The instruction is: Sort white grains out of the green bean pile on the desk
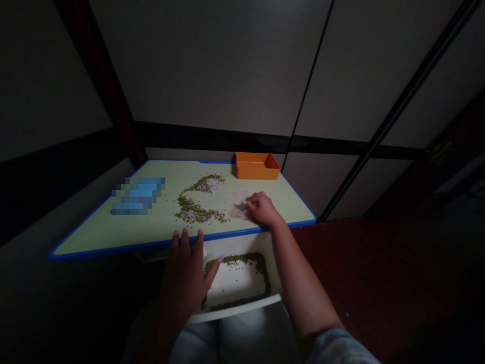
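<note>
Green beans [189, 205] partly done: some already in the white bin [235, 245] below the near edge, plenty left loose mid-table [98, 232]; right hand [248, 203] pinched at a thin scrap [237, 213], hold unclear, left hand [187, 273] spread, gripping nothing.

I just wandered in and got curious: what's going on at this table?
Small green grains lie scattered on a table. Someone's right hand is pinched at thin pale pieces beside them; whether it grips one is unclear. The left hand, spread open, is at the near edge, by a white bin with more grains inside. An orange box stands at the back.
</note>
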Motion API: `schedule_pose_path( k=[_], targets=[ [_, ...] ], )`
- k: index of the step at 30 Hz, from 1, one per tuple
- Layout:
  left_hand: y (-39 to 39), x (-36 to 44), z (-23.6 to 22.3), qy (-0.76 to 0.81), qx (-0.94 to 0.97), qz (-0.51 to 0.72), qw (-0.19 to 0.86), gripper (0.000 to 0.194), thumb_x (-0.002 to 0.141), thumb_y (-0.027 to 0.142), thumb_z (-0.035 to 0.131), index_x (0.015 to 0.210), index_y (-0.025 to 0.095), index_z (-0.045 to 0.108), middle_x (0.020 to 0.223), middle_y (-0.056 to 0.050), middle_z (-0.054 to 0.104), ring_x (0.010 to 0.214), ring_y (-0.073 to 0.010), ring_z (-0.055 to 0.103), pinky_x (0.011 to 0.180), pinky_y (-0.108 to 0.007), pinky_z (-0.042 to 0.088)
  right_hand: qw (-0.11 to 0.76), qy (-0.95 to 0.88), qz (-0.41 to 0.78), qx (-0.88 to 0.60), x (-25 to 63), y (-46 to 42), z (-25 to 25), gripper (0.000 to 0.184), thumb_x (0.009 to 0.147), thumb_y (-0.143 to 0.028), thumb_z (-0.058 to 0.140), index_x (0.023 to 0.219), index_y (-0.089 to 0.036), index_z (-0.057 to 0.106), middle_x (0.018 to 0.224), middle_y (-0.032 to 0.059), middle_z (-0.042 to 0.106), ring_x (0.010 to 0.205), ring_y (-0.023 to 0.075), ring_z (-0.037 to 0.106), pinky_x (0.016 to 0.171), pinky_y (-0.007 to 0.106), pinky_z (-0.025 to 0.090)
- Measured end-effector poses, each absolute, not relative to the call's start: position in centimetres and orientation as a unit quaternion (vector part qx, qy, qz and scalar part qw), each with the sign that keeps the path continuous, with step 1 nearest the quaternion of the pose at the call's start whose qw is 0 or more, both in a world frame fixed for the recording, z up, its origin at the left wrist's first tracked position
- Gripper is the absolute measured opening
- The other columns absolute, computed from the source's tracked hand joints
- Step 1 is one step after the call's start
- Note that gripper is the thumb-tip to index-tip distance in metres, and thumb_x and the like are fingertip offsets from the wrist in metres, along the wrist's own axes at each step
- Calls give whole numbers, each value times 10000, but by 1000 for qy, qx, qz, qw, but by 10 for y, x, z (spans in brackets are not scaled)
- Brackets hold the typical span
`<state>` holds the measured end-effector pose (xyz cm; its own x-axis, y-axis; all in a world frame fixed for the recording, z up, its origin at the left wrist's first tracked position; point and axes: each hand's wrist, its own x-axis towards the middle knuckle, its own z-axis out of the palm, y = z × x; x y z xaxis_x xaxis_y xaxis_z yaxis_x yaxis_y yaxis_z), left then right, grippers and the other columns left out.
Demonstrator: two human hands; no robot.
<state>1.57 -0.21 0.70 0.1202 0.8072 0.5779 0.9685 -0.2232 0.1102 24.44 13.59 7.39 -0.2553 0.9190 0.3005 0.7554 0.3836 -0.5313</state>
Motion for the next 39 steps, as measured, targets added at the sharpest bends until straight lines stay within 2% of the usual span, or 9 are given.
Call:
schedule_pose_path(
  k=[9,20,31,39],
  targets=[
    [-2,15,8,-593,-742,-258,179,718,858,518,491,1364,10,463,1432,-355,388,1410,-506,289,1054,-590,396,296,-799,174,-493,246,136,73,272,925,-289,621,686,-188,702,842,36,651,953,186,510,896,335,330],
    [-3,16,6,-600,-736,-265,168,701,866,499,505,1396,45,436,1473,-330,368,1443,-475,251,1063,-591,395,292,-812,184,-471,250,137,73,301,929,-295,611,660,-182,688,776,27,623,923,186,516,891,332,324],
    [-3,15,8,-591,-741,-262,181,707,860,505,509,1378,27,452,1447,-342,387,1428,-492,271,1065,-592,392,283,-818,191,-463,246,135,74,281,930,-295,612,693,-179,711,816,26,641,944,179,513,883,320,318],
    [-2,15,7,-596,-740,-258,174,713,864,522,490,1381,32,455,1449,-340,394,1432,-486,270,1055,-597,399,267,-837,201,-433,244,135,73,349,925,-308,613,604,-187,680,732,11,615,881,167,517,875,303,321]
  ],
)
